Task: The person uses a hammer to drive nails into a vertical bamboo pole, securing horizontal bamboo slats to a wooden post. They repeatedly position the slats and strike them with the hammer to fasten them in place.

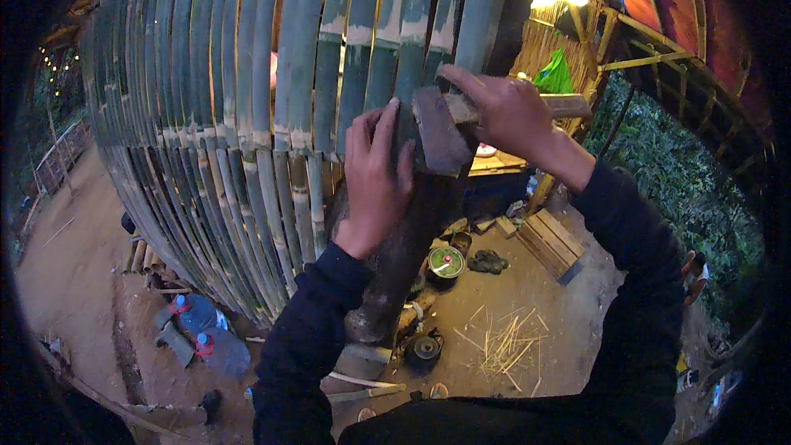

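Observation:
My right hand [515, 115] grips a hatchet by its wooden handle [567, 105], close behind the head. The dark, wedge-shaped hatchet head [441, 133] is right against or just in front of a bamboo slat [409, 82]. On that slat's lower end lies my left hand [375, 173], its fingers and thumb closed about it. Whether a nail is between those fingers cannot be made out. The slat belongs to a wall of upright split-bamboo slats [247, 58], set side by side with narrow gaps. Behind my hands stands a thick dark post [387, 280].
Below right are a green-lidded pot [446, 262], a black pot [423, 349], scattered thin sticks [511, 342] and a wooden crate [550, 243]. Two large water bottles [221, 350] lie at lower left. A person [696, 276] is at far right, near bushes [667, 173].

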`<state>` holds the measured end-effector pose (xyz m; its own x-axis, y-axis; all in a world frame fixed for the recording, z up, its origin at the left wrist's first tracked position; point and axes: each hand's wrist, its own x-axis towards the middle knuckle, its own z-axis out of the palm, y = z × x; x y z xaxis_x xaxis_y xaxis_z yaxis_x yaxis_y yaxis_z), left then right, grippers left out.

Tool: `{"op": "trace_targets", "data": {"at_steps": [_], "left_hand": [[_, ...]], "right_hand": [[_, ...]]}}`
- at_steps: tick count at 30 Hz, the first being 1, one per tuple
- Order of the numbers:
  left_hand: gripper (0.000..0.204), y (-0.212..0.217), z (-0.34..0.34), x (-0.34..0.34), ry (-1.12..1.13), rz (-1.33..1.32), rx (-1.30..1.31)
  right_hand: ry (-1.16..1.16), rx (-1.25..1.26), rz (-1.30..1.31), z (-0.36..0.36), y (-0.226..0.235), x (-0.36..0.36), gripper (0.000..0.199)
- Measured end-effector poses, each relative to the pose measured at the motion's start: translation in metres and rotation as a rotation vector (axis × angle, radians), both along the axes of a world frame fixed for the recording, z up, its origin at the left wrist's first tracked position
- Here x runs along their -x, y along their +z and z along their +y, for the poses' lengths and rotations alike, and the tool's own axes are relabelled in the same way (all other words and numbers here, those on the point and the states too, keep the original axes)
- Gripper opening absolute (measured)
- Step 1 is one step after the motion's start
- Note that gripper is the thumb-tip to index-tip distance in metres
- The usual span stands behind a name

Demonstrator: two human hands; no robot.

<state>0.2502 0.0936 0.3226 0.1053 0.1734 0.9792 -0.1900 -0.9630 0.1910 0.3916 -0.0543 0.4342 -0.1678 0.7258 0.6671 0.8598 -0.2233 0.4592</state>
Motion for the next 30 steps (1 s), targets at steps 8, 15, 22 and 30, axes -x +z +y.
{"op": "trace_targets", "data": {"at_steps": [8,15,22,30], "left_hand": [[0.050,-0.016,0.006,0.002,-0.038,-0.031,0.031],[0.054,-0.018,0.000,0.000,0.000,-0.012,0.058],[0.056,-0.019,0.001,0.001,0.010,-0.012,0.042],[0.054,-0.016,-0.001,0.003,-0.027,0.015,0.041]], "right_hand": [[0.057,0.010,0.025,-0.005,0.001,0.003,0.060],[0.067,-0.027,0.068,0.001,-0.006,-0.008,0.055],[0.074,0.020,0.033,-0.001,-0.006,-0.002,0.061],[0.076,0.010,-0.022,-0.004,-0.007,-0.001,0.066]]}}
